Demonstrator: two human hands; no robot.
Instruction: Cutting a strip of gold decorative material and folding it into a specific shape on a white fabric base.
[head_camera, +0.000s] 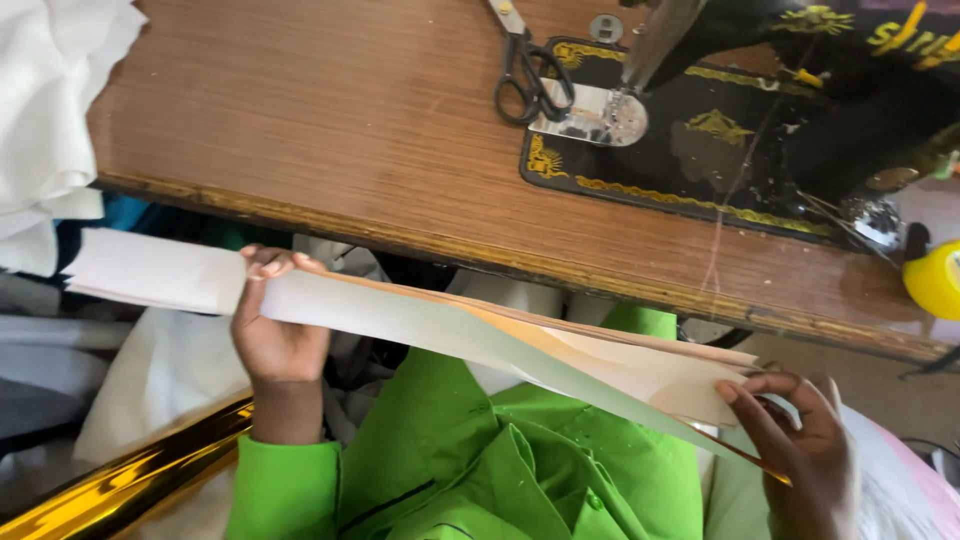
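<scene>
Left hand: your left hand (272, 330) is clamped on the stack of paper sheets (480, 340), fingers curled over its upper edge, thumb hidden behind.
Right hand: your right hand (800, 440) pinches the stack's right end, fingertips (735, 392) pressed on the top sheet near the corner.
Paper sheets: the long, pale stack is held in the air between both hands, just in front of the table edge and above your lap; it slopes down toward the right, and the layers fan apart slightly at that end.
Sleeve: a bright green sleeve (285, 485) covers your left wrist.
Table: the wooden table (330, 130) lies beyond the stack, apart from it.
Scissors: black-handled scissors (528, 70) rest at the table's far edge, touching the sewing machine's base.
Sewing machine: a black sewing machine (760, 110) with gold ornament sits at the right.
White cloth: white cloth (50, 110) hangs over the table's left corner.
Gold roll: a shiny gold roll (120, 480) lies lower left, near your left arm.
</scene>
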